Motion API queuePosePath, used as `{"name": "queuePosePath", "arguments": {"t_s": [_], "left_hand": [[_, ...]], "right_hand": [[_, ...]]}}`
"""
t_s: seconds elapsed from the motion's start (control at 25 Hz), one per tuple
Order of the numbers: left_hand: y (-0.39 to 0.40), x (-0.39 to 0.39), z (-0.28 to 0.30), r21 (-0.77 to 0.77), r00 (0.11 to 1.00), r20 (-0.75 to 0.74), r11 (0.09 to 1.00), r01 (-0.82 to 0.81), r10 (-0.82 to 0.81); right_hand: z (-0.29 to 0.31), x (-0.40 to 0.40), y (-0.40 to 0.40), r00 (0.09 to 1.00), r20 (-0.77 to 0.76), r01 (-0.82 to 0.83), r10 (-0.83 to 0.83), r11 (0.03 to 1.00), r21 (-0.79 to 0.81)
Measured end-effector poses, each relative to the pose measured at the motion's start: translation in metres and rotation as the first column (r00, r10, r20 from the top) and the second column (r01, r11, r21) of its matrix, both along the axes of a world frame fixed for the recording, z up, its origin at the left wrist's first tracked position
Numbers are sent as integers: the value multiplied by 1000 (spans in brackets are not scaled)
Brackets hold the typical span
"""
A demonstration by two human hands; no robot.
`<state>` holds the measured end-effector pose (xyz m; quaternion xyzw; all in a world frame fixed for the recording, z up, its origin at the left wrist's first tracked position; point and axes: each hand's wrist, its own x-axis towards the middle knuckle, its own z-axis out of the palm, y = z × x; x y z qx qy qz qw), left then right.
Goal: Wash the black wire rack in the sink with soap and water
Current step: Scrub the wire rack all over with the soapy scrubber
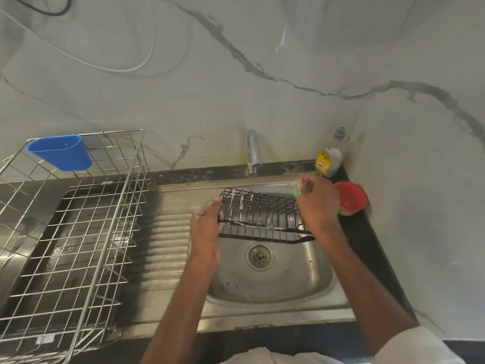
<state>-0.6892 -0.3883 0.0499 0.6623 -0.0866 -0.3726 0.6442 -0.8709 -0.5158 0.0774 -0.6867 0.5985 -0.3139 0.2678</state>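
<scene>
The black wire rack (262,214) hangs tilted over the steel sink (273,285), with white soap foam on its bars. My left hand (206,224) grips the rack's left end. At the rack's far right corner my right hand (316,203) pinches a green scrubber (298,187). The tap (254,153) stands behind the rack, and no water shows under its spout.
A large steel dish rack (70,232) with a blue plastic cup (61,152) fills the drainboard on the left. A dish soap bottle (331,156) and a red tub (350,198) stand at the back right corner. The sink drain (259,256) lies below the rack.
</scene>
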Motion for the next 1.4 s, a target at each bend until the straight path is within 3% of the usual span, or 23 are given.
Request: {"name": "queuePosePath", "arguments": {"t_s": [0.08, 0.16, 0.24, 0.36, 0.56, 0.68, 0.88, 1.08, 1.2, 1.28, 1.4], "left_hand": [[-2, -8, -1, -27, 988, -121, 994, -104, 100], [-1, -11, -4, -35, 971, -186, 987, -159, 150], [1, -14, -5, -28, 965, -201, 984, -177, 168], [3, -22, -3, -32, 964, -187, 980, -197, 188], [2, -26, -6, -38, 973, -122, 979, -200, 194], [9, -25, -10, -31, 969, -126, 976, -216, 211], [15, -22, -11, -16, 957, -160, 969, -248, 242], [19, -28, -17, -7, 969, -108, 974, -226, 224], [21, -28, -19, 1, 961, -138, 971, -240, 238], [21, -26, -15, 14, 944, -189, 962, -271, 269], [22, -26, -15, 26, 934, -212, 957, -289, 288]], "right_hand": [[-6, 6, 33, 990, -130, 22, -55, 970, -241], [-13, 9, 53, 984, -177, -44, -12, 950, -309], [-10, 5, 48, 986, -167, -46, -9, 945, -323], [-1, -1, 50, 999, -29, 13, -22, 957, -290], [2, 41, 94, 968, -52, -249, 244, 924, -292], [-5, 31, 90, 929, -140, -369, 342, 880, -299], [-28, -15, 73, 992, -113, -64, 48, 989, -136], [-19, 46, 120, 929, -105, -369, 354, 885, -284], [-27, 36, 116, 880, -141, -474, 454, 819, -323], [-41, 3, 100, 933, -194, -351, 302, 884, -309], [-48, -41, 80, 991, -53, 113, -119, 988, -107]]}}
